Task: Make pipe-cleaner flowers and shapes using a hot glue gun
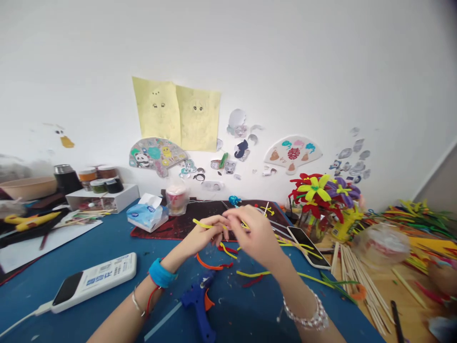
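A yellow pipe cleaner [200, 224] is pinched in my left hand [209, 234], one end sticking out past the thumb side. My right hand [255, 236] meets it fingertip to fingertip, its fingers closed around another part of the pipe cleaner, mostly hidden. Both hands are above the blue table mat [167, 259]. Under them lie an orange pipe cleaner [210, 267], a yellow pipe cleaner with red bits [228, 251], and a long yellow pipe cleaner [314, 277]. Between my forearms rests a blue glue gun [200, 307].
At left lies a white power bank [96, 281] with a cable, behind it a tissue pack [147, 213]. A phone [309, 247], wooden sticks [360, 281] and a vase of pipe-cleaner flowers [316, 190] stand or lie at right. A dark red mat [160, 228] is behind my hands.
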The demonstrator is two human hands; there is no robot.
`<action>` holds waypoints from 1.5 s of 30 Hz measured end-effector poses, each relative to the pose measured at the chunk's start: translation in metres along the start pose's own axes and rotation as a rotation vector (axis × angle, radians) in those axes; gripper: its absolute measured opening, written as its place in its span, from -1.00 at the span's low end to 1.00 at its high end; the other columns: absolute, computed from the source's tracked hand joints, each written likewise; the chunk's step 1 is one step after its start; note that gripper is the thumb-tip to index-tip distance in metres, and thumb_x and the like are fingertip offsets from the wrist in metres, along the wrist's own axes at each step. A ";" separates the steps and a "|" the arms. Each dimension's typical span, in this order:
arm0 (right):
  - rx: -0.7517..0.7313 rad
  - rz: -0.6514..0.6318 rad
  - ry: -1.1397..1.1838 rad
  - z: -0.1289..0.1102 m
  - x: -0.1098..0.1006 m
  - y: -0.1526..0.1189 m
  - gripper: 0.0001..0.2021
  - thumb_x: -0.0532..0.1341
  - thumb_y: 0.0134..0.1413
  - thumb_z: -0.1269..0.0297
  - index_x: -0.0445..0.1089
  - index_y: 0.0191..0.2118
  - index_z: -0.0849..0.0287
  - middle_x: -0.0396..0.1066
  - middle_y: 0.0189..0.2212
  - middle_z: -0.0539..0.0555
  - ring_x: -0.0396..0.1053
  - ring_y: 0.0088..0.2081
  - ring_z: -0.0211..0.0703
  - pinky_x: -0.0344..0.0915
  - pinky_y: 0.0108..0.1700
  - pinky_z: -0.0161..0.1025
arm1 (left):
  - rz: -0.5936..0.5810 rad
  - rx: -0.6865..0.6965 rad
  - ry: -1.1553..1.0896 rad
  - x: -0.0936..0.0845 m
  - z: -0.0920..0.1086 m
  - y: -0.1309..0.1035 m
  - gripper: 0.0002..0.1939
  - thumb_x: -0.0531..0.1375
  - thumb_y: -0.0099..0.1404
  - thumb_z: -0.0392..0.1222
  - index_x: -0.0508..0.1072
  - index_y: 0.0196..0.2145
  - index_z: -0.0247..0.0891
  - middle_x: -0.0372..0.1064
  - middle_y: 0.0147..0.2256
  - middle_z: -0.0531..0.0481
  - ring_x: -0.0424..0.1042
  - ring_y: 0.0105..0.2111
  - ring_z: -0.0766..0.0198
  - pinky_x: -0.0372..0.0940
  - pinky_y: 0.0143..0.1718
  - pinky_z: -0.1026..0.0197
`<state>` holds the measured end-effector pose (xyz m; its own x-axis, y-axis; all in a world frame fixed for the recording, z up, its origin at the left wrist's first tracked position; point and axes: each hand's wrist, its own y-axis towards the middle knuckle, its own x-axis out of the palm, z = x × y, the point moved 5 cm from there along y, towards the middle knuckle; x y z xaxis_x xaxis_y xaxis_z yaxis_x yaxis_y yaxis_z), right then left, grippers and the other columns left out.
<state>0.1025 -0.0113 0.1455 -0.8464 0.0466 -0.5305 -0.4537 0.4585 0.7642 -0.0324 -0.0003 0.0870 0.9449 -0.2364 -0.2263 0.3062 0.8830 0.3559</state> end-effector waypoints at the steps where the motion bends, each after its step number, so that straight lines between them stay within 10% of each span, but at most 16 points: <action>1: 0.124 0.015 0.025 0.019 -0.004 0.005 -0.77 0.01 0.18 0.27 0.39 -0.20 0.15 0.42 -0.39 0.07 0.34 -0.37 -0.20 0.24 -0.30 -0.26 | 0.001 0.004 0.004 -0.003 0.005 0.003 -0.80 0.00 0.24 -0.22 0.38 -0.27 -0.31 0.33 -0.49 0.02 0.21 -0.60 0.39 0.11 -0.55 0.31; 5: 0.506 -0.356 0.471 0.085 0.019 0.006 -0.69 0.02 0.15 0.07 0.33 -0.21 0.19 0.40 -0.50 0.01 0.25 -0.65 -0.34 0.09 -0.65 -0.42 | -0.002 0.041 0.141 -0.017 0.026 0.012 -0.79 -0.02 0.17 -0.31 0.41 -0.38 -0.33 0.28 -0.56 0.06 0.20 -0.61 0.41 0.10 -0.56 0.34; 10: 0.655 -0.737 1.119 0.094 0.060 -0.008 -0.46 -0.19 0.15 -0.16 0.27 -0.20 0.21 0.32 -0.70 -0.05 -0.03 -0.85 -0.42 -0.13 -0.79 -0.46 | 0.112 0.094 0.521 -0.039 0.026 0.016 -0.75 -0.04 0.15 -0.35 0.43 -0.47 -0.27 0.34 -0.52 0.07 0.28 -0.53 0.37 0.17 -0.47 0.33; 18: 0.639 -0.450 1.451 0.068 0.074 -0.002 -0.72 0.11 0.14 0.11 0.14 -0.48 0.16 0.01 -0.81 -0.24 -0.29 -0.80 -0.50 -0.20 -0.75 -0.51 | 0.050 0.263 0.704 -0.067 0.024 0.010 -0.79 0.12 0.16 -0.26 0.43 -0.22 -0.21 0.36 -0.18 -0.06 0.31 -0.12 0.19 0.17 0.00 0.12; 24: 0.652 -0.015 1.309 0.082 0.069 0.006 -0.68 0.18 0.06 0.06 0.13 -0.51 0.17 0.01 -0.80 -0.22 -0.23 -0.80 -0.52 -0.22 -0.75 -0.50 | 0.476 0.159 0.653 -0.107 0.050 -0.007 -0.74 0.14 0.17 0.00 0.44 -0.34 -0.24 0.32 -0.16 -0.11 0.33 -0.12 0.13 0.22 -0.06 0.05; 26: 0.663 0.094 1.275 0.087 0.069 0.005 -0.68 0.20 0.03 0.06 0.15 -0.50 0.18 0.02 -0.79 -0.22 -0.21 -0.79 -0.53 -0.22 -0.74 -0.50 | 0.517 0.209 0.821 -0.092 0.062 -0.013 -0.73 0.17 0.14 0.04 0.46 -0.40 -0.23 0.31 -0.16 -0.10 0.29 -0.07 0.09 0.14 0.01 0.01; 31: 0.640 0.212 1.219 0.091 0.066 0.004 -0.70 0.21 0.01 0.06 0.20 -0.47 0.18 0.03 -0.78 -0.20 -0.16 -0.78 -0.52 -0.20 -0.74 -0.50 | 0.124 0.194 0.950 -0.004 0.054 -0.014 -0.67 0.19 0.10 0.11 0.49 -0.35 -0.19 0.30 -0.13 -0.10 0.26 -0.09 0.08 0.16 -0.04 0.01; 34: 0.638 0.232 1.193 0.091 0.062 0.004 -0.70 0.21 0.00 0.05 0.21 -0.45 0.18 0.05 -0.77 -0.20 -0.15 -0.78 -0.52 -0.17 -0.73 -0.49 | 0.061 0.175 1.013 0.025 0.039 -0.010 -0.76 0.04 0.28 -0.16 0.46 -0.42 -0.25 0.33 -0.23 -0.10 0.27 -0.15 0.13 0.14 -0.08 0.03; 39: 0.671 0.213 1.035 0.100 0.060 0.006 -0.70 0.06 0.04 -0.02 0.21 -0.37 0.15 0.16 -0.66 -0.15 -0.08 -0.77 -0.47 -0.09 -0.71 -0.44 | 0.194 0.117 0.866 0.013 0.031 0.001 -0.65 -0.12 0.34 -0.20 0.33 -0.51 -0.26 0.25 -0.42 -0.03 0.25 -0.35 0.21 0.14 -0.28 0.15; 45: 0.564 -0.097 0.690 0.086 0.069 0.004 -0.90 0.09 -0.03 0.31 0.32 -0.41 0.18 0.26 -0.67 -0.08 0.14 -0.69 -0.34 0.04 -0.62 -0.38 | 0.289 0.102 0.552 0.004 0.042 -0.004 -0.62 -0.14 0.35 -0.12 0.26 -0.54 -0.25 0.17 -0.41 0.01 0.22 -0.31 0.23 0.14 -0.25 0.20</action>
<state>0.0660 0.0696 0.0801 -0.8735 -0.4753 -0.1054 -0.4810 0.8094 0.3369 -0.0251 -0.0216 0.1226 0.8004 0.2744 -0.5330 0.0824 0.8303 0.5512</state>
